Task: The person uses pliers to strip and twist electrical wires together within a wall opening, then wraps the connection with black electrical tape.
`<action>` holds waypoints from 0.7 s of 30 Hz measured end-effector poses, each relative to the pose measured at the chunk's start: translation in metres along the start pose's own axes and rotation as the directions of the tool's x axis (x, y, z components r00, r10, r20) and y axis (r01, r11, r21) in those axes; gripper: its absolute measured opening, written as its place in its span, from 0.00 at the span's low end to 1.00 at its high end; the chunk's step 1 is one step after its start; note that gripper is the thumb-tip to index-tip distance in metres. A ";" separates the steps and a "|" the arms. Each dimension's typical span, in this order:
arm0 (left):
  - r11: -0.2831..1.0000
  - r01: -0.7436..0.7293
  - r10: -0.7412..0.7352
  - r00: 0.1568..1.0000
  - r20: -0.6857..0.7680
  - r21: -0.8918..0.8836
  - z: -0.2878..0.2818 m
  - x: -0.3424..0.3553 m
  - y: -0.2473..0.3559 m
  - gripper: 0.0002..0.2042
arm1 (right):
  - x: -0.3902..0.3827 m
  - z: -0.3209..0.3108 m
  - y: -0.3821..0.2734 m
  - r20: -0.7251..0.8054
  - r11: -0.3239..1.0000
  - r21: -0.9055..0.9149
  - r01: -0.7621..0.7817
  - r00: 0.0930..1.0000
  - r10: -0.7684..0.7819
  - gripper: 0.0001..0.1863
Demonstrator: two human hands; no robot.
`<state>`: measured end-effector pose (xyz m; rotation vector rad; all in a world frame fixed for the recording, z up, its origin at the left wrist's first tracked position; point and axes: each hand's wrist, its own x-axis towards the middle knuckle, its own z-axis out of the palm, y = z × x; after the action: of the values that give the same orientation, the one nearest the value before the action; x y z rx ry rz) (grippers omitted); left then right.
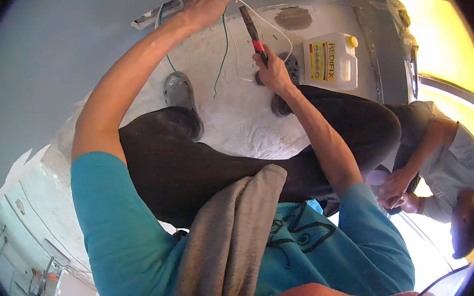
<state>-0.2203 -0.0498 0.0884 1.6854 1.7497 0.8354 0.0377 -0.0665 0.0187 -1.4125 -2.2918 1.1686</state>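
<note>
My left hand (210, 5) reaches up to the grey wall, its fingers closed at the edge of a slot there. What they grip is hidden at the top of the view. Beside that wrist is a rectangular wall opening (156, 13), with a green wire (226, 47) and a white wire (274, 25) hanging near the hand. My right hand (273, 72) is wrapped round the red and black handle of a tool with a long, flat dark blade (248, 23). The blade points up toward the wall, apart from it.
A white jug (347, 62) with a yellow cap stands on the dusty floor (235, 131), right of my grey clogs (178, 91). A dark patch (293, 18) marks the floor near the wall. At the right, another person (440, 147) sits close by, hands together. Tools (43, 283) lie at lower left.
</note>
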 end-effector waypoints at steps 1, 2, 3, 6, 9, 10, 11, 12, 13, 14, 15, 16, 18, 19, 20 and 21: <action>0.986 0.105 -0.104 0.995 0.011 -0.131 -0.002 -0.001 0.006 0.19 | 0.001 -0.001 -0.001 0.003 1.000 -0.002 -0.001 1.000 0.001 0.20; 0.986 0.109 -0.109 0.994 0.002 -0.128 -0.005 -0.001 0.000 0.19 | 0.003 0.000 -0.006 -0.011 1.000 -0.002 0.025 1.000 -0.025 0.20; 0.998 -0.017 0.014 0.998 0.056 0.063 -0.006 0.003 -0.009 0.19 | 0.005 0.001 -0.007 -0.028 0.999 -0.003 0.045 0.999 -0.045 0.21; 0.971 -0.118 0.091 0.987 0.134 0.207 -0.005 0.007 -0.007 0.19 | 0.012 0.001 -0.004 -0.048 0.997 -0.015 0.078 0.996 -0.079 0.20; 0.952 -0.172 0.161 0.985 0.065 0.254 0.004 0.006 -0.024 0.18 | 0.017 -0.001 -0.012 -0.022 1.000 0.010 0.002 1.000 -0.002 0.20; 0.905 -0.265 0.279 0.960 0.007 0.333 0.010 0.007 -0.036 0.17 | 0.019 -0.001 -0.014 -0.018 1.000 0.013 0.007 1.000 -0.007 0.20; 0.905 -0.268 0.280 0.960 0.010 0.331 0.011 0.008 -0.035 0.17 | 0.020 -0.002 -0.012 -0.023 0.999 0.016 0.035 0.999 -0.035 0.20; 0.912 -0.256 0.270 0.963 -0.001 0.321 0.013 0.009 -0.035 0.17 | 0.021 -0.003 -0.010 -0.028 0.998 0.019 0.063 0.998 -0.063 0.20; 0.918 -0.244 0.260 0.965 -0.012 0.312 0.015 0.010 -0.034 0.17 | 0.021 -0.004 -0.008 -0.029 0.998 0.018 0.060 0.998 -0.059 0.20; 0.918 -0.242 0.258 0.966 -0.012 0.313 0.016 0.010 -0.037 0.17 | 0.020 -0.004 -0.009 -0.032 0.998 0.001 0.063 0.998 -0.062 0.20; 0.918 -0.256 0.271 0.963 -0.006 0.301 0.016 0.011 -0.040 0.17 | 0.019 -0.004 -0.011 -0.036 0.998 -0.015 0.065 0.997 -0.066 0.20; 0.918 -0.271 0.283 0.959 0.000 0.290 0.016 0.011 -0.044 0.17 | 0.019 -0.004 -0.012 -0.034 0.998 -0.014 0.067 0.997 -0.067 0.20; 0.922 -0.261 0.274 0.962 -0.003 0.285 0.017 0.011 -0.042 0.17 | 0.018 -0.004 -0.013 -0.042 0.998 -0.001 0.060 0.997 -0.060 0.21; 0.926 -0.252 0.264 0.964 -0.007 0.282 0.017 0.011 -0.042 0.17 | 0.018 -0.005 -0.014 -0.040 0.998 -0.001 0.060 0.997 -0.060 0.21; 0.926 -0.250 0.263 0.965 -0.008 0.283 0.016 0.010 -0.040 0.17 | 0.019 -0.007 -0.017 -0.021 0.999 0.002 0.048 0.999 -0.048 0.21; 0.934 -0.228 0.233 0.972 0.015 0.275 0.014 0.010 -0.039 0.19 | 0.020 -0.008 -0.019 -0.002 0.999 0.004 0.037 0.999 -0.037 0.21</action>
<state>-0.2356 -0.0401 0.0499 2.1046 1.7671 0.7327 0.0193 -0.0503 0.0334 -1.3632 -2.3030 1.1599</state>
